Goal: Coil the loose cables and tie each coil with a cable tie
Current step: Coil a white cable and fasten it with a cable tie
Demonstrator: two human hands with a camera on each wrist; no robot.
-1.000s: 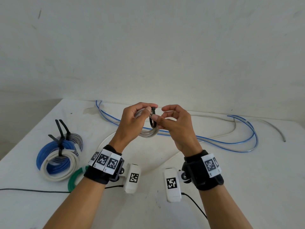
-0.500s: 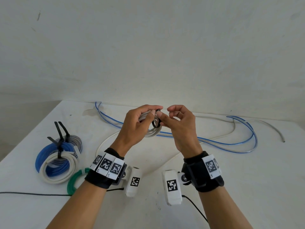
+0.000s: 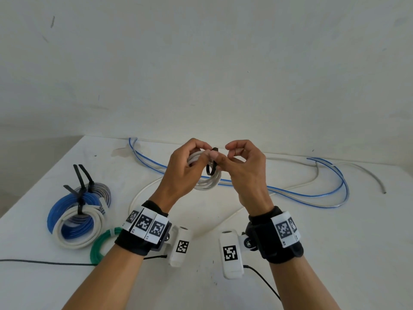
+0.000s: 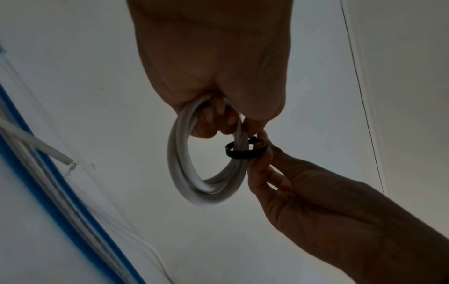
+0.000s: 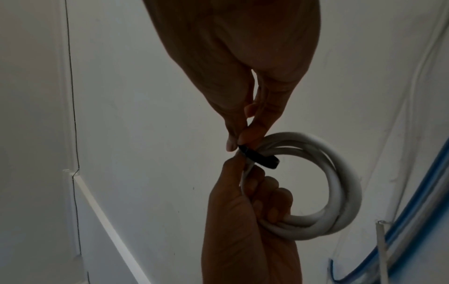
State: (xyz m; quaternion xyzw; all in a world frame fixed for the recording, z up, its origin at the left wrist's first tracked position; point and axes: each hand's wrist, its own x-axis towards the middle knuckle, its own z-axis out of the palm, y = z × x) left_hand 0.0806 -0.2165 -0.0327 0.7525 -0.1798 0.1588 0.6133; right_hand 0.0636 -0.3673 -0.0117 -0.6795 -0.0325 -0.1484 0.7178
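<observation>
1. While both my hands are raised above the white table (image 3: 335, 253), my left hand (image 3: 185, 173) has its fingers curled through and around a small white cable coil (image 3: 206, 183), gripping it.
2. My right hand (image 3: 243, 173) pinches a black cable tie (image 3: 211, 170) between thumb and forefinger, right beside the left thumb.
3. Seen from the left wrist, the black cable tie (image 4: 243, 152) forms a loose loop around the strands of the white cable coil (image 4: 181, 167), just below my left fingers.
4. Seen from the right wrist, my pinching fingertips (image 5: 243, 138) sit at the tie's near end.
5. Loose blue cables (image 3: 324, 198) lie on the table beyond my hands.
6. On the table to my left lie a stack of tied coils (image 3: 76, 215), blue, white and grey, with black ties sticking up, and a green coil (image 3: 98, 245) beside them.
</observation>
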